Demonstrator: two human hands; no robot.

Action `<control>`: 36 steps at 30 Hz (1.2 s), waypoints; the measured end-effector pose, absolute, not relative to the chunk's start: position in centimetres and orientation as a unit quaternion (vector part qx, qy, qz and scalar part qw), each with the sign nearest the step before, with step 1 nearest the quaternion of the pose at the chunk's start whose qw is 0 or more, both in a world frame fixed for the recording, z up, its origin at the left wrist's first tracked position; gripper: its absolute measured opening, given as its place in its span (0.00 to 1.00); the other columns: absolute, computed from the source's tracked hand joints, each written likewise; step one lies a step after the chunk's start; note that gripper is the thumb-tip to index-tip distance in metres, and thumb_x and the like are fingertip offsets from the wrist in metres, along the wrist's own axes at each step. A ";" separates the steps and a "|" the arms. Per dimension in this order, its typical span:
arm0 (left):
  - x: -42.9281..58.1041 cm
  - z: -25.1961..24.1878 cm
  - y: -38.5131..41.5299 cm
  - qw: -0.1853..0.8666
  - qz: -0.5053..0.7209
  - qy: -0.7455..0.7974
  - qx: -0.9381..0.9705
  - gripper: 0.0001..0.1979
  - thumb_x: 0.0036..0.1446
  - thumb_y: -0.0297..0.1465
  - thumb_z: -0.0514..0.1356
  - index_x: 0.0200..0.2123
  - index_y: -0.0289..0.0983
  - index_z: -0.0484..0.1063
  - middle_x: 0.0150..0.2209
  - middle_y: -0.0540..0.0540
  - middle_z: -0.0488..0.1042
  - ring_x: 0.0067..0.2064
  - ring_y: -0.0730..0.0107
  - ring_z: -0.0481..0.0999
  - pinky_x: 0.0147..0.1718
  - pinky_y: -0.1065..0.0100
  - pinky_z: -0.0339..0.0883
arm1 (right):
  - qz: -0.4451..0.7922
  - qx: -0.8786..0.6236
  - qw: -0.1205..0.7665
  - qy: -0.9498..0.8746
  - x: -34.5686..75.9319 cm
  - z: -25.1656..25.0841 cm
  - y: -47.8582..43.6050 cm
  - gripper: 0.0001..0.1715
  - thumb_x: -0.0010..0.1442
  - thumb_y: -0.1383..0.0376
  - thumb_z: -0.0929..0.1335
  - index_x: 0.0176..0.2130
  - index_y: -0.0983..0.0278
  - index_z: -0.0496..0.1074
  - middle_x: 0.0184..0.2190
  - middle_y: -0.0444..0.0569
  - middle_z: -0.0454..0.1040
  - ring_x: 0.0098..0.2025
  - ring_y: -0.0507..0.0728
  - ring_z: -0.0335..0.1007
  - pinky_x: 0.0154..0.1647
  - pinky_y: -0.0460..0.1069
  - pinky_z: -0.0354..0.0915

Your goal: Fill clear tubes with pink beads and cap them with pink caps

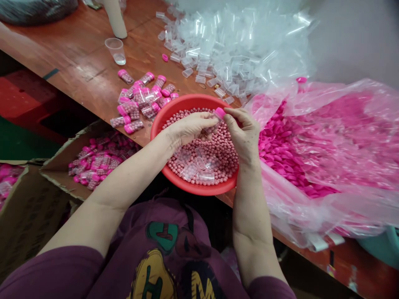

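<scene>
Over a red basin [195,189] of pink beads [222,162], my left hand [190,126] grips a small clear bottle, mostly hidden by the fingers. A bright pink cap [220,112] sits at the bottle's top end. My right hand [243,131] has its thumb and index finger closed on this cap. Whether the cap is fully seated cannot be seen. Several empty clear bottles [199,168] lie on the beads at the basin's near side. Left of the basin is a pile of bead-filled bottles with pink caps [146,97].
Clear empty bottles [230,50] are heaped at the back. A plastic bag [336,141] of loose pink caps [277,145] spreads along the right. Below the table's left edge, a cardboard box [59,166] holds filled bottles. A clear cup [116,52] stands on the wooden table [71,58].
</scene>
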State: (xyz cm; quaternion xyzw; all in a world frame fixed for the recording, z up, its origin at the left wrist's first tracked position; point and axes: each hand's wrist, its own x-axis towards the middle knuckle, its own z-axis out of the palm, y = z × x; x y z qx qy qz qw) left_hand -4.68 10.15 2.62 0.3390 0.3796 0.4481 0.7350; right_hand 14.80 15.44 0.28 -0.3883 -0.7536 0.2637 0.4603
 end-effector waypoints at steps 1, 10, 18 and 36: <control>-4.8 2.5 10.3 0.736 0.450 0.379 0.335 0.09 0.77 0.26 0.61 0.39 0.36 0.73 0.32 0.50 0.75 0.29 0.77 0.74 0.29 0.72 0.62 | 0.257 -0.389 0.462 -0.755 14.9 0.3 15.5 0.17 0.73 0.48 0.75 0.50 0.55 0.88 0.49 0.50 0.87 0.54 0.62 0.84 0.63 0.60 0.78; -4.7 2.4 10.2 0.731 0.454 0.378 0.341 0.12 0.78 0.24 0.60 0.36 0.35 0.72 0.28 0.52 0.72 0.25 0.79 0.72 0.28 0.73 0.63 | 0.291 -0.373 0.463 -0.749 14.8 0.0 15.6 0.15 0.70 0.49 0.78 0.47 0.55 0.90 0.44 0.49 0.89 0.49 0.60 0.85 0.57 0.58 0.79; -4.4 3.0 9.8 0.725 0.447 0.395 0.346 0.14 0.79 0.24 0.58 0.35 0.36 0.70 0.27 0.52 0.73 0.25 0.79 0.72 0.29 0.73 0.64 | 0.326 -0.399 0.455 -0.726 14.6 -0.2 15.3 0.17 0.69 0.48 0.78 0.43 0.58 0.89 0.40 0.48 0.88 0.44 0.59 0.84 0.52 0.57 0.79; -4.5 2.7 10.0 0.624 0.450 0.440 0.463 0.15 0.73 0.21 0.61 0.30 0.36 0.70 0.27 0.52 0.72 0.30 0.78 0.71 0.35 0.70 0.64 | 0.329 -0.342 0.463 -0.749 16.3 -2.4 16.7 0.27 0.76 0.47 0.73 0.68 0.46 0.71 0.61 0.50 0.79 0.57 0.61 0.82 0.59 0.61 0.84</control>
